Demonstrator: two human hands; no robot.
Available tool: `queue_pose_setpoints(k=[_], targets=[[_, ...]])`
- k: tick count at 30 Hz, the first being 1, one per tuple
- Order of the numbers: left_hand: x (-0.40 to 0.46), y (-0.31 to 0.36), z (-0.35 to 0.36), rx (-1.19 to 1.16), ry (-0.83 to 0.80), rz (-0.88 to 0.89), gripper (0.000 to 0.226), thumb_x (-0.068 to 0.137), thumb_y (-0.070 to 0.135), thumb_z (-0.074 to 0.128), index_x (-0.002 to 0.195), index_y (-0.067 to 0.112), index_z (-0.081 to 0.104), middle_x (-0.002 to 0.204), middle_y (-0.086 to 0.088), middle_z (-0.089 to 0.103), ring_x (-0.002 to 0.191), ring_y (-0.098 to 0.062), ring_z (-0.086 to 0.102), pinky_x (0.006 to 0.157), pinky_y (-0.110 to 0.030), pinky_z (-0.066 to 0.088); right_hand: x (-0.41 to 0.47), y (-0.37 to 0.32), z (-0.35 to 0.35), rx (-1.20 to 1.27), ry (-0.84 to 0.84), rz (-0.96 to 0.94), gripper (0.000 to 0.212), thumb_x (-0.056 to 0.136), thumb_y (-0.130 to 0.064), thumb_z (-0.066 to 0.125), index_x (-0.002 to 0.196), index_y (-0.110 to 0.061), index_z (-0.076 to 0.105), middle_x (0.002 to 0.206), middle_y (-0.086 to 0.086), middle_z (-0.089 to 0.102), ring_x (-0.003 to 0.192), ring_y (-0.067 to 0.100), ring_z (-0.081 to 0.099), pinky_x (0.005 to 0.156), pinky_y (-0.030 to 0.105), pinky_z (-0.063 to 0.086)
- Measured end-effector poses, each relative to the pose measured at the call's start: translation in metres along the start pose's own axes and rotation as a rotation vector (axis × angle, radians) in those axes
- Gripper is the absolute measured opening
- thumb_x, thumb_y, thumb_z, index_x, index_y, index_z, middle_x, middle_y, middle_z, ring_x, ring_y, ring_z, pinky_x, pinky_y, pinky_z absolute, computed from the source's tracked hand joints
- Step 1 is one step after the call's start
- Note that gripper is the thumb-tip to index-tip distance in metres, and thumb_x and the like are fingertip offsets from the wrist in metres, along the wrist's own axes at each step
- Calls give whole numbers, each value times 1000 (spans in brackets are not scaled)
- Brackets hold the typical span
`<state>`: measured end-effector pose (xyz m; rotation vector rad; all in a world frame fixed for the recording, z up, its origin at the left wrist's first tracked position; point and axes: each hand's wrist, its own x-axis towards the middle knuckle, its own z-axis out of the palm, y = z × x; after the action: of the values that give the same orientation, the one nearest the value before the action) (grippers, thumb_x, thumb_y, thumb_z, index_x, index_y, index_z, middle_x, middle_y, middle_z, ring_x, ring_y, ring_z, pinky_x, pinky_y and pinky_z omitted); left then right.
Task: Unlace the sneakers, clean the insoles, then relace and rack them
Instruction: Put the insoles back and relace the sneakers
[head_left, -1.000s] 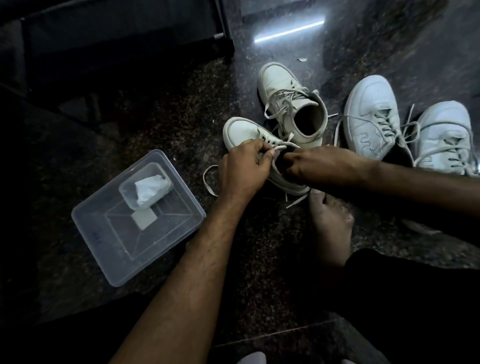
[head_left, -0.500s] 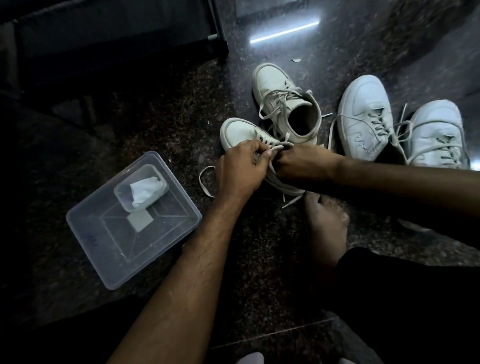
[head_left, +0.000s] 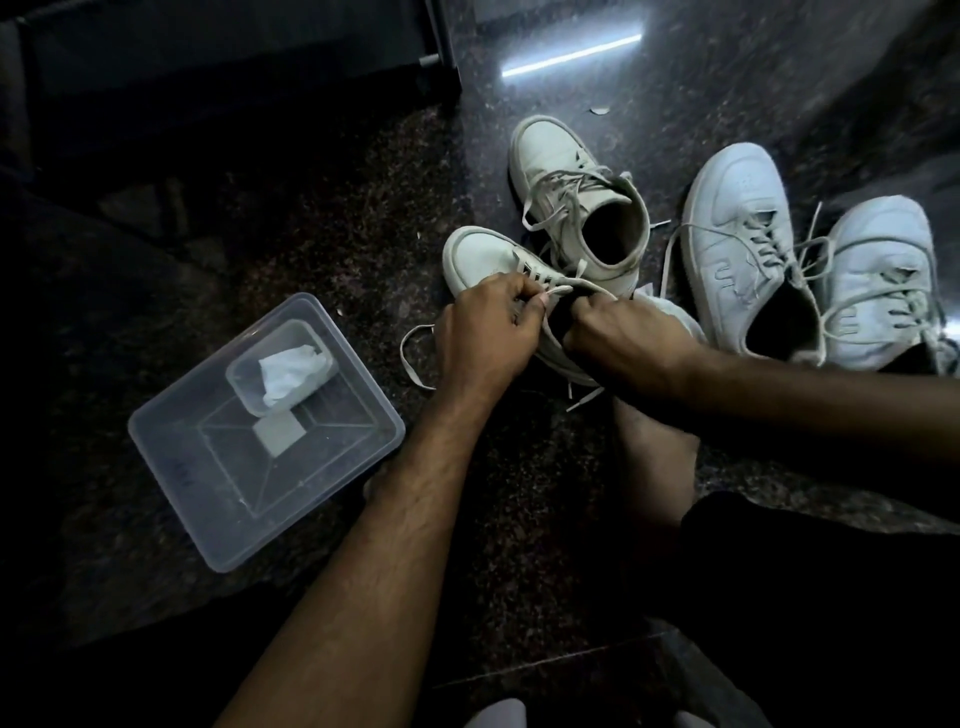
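A white sneaker (head_left: 480, 257) lies on the dark stone floor in front of me, toe pointing up-left. My left hand (head_left: 485, 332) pinches its white lace (head_left: 563, 285) over the eyelets. My right hand (head_left: 631, 343) grips the sneaker's collar, its fingers curled around the opening. A loose end of the lace (head_left: 410, 353) loops on the floor to the left. Its mate (head_left: 566, 182) stands just behind, laces slack and mouth open.
A second pair of white sneakers (head_left: 737, 244) (head_left: 883, 275) sits to the right with loose laces. A clear plastic tub (head_left: 208, 493) at left holds a small container with a white cloth (head_left: 288, 371). My bare foot (head_left: 654, 457) rests below the sneaker. Dark furniture stands behind.
My hands have stayed on the sneaker. My right hand has pulled slightly right, and a loop of lace now arcs between the two hands.
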<state>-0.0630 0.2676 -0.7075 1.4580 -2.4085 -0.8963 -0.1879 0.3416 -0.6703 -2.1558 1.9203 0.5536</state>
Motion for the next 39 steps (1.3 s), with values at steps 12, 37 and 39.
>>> queue_pose_setpoints(k=[12,37,39], targets=[[0,1,2,-28,-19,-6,17,91,42,62,98,30,72,95,8,74,83,-23,69,74,-39,54,26,7,24,461,16,155,19,91,-16,48,91,-7,64,88,15,64,82,34,64,63,37,42],[8,-14,16,-783,-109,-394,9,84,20,72,75,19,74,66,3,69,68,-15,64,80,-46,58,22,-13,25,36,49,267,28,96,-12,42,107,-9,68,107,10,66,94,28,65,63,34,34],[10,-15,15,-733,-120,-351,10,79,29,71,74,21,73,67,2,71,67,-15,64,77,-43,58,20,-11,27,24,62,250,29,96,-13,41,107,-9,67,107,10,65,94,28,65,63,35,33]])
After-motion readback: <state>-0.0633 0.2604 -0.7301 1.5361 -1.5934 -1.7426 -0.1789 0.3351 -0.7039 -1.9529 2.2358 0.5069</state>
